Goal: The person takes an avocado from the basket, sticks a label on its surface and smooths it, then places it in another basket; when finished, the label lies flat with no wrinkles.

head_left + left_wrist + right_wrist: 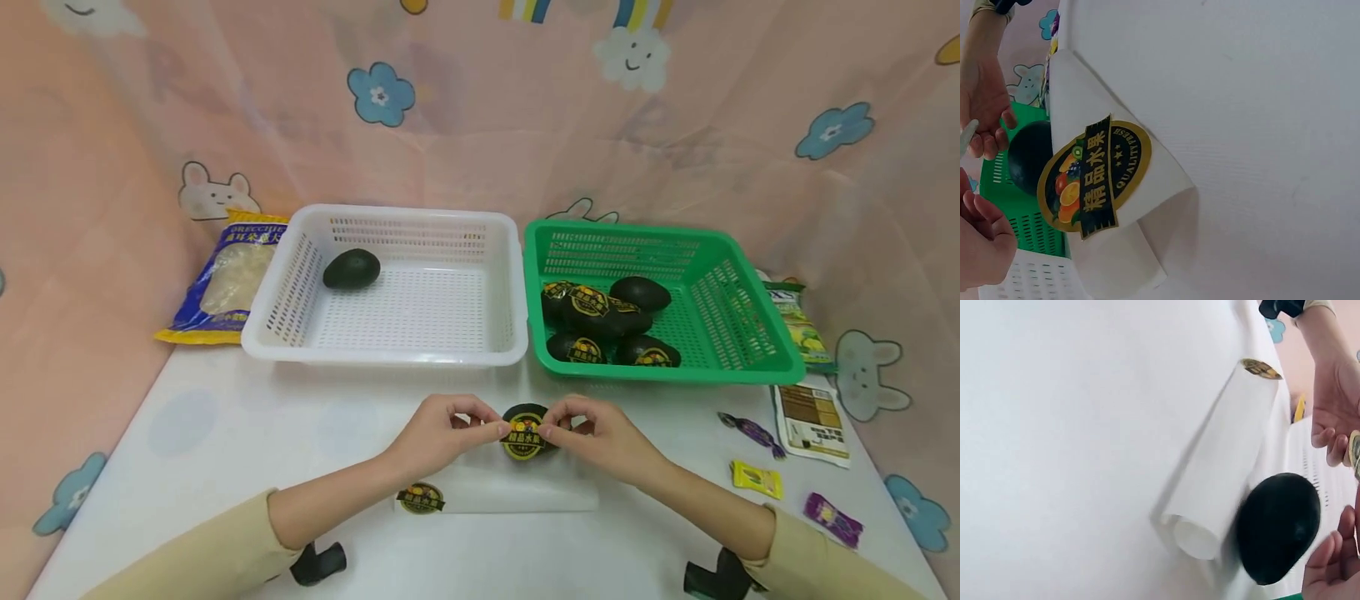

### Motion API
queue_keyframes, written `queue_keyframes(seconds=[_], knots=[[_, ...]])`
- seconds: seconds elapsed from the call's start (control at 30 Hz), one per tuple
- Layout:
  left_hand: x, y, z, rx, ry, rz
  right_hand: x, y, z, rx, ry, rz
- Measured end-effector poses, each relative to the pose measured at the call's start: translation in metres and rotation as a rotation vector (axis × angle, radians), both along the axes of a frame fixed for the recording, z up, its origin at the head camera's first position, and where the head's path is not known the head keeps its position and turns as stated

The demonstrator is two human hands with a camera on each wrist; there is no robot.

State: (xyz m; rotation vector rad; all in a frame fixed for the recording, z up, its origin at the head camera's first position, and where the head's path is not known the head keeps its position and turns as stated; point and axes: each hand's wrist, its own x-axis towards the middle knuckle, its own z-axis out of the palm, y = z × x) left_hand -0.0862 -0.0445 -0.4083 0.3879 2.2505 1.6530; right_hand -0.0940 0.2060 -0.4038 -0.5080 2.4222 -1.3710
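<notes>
Both hands pinch opposite edges of a round black-and-gold fruit sticker [523,446]. My left hand [450,429] has its left edge and my right hand [600,433] its right edge, between thumb and fingertips. Behind the sticker in the head view is a dark avocado [1280,528], which the right wrist view shows on the table beside a rolled white sticker sheet [1222,456]. The sheet lies just in front of the hands, with another sticker [1094,178] at its left end. In the right wrist view the held sticker [1355,450] shows at the frame's edge.
A white basket [382,358] with one plain avocado [352,269] stands behind the left hand. Right of it, a green basket [667,373] holds several avocados, most with stickers. A pasta bag [232,279] is far left; small wrapped sweets [757,479] and a packet [812,423] lie right.
</notes>
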Motion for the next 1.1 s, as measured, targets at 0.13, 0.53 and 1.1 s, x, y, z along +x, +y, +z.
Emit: queue_keyframes(seconds=[0.13,0.53,1.1], knots=[[-0.009,0.008,-0.009,-0.067,-0.014,0.035,-0.005,0.008,-0.007,0.059,-0.039,-0.045],[-0.023,0.019,-0.020,-0.341,0.405,-0.021,-0.020,0.011,-0.022,0.178,0.312,-0.022],[-0.020,0.023,-0.033,-0.388,0.796,-0.162,-0.017,0.014,-0.026,0.154,0.440,0.096]])
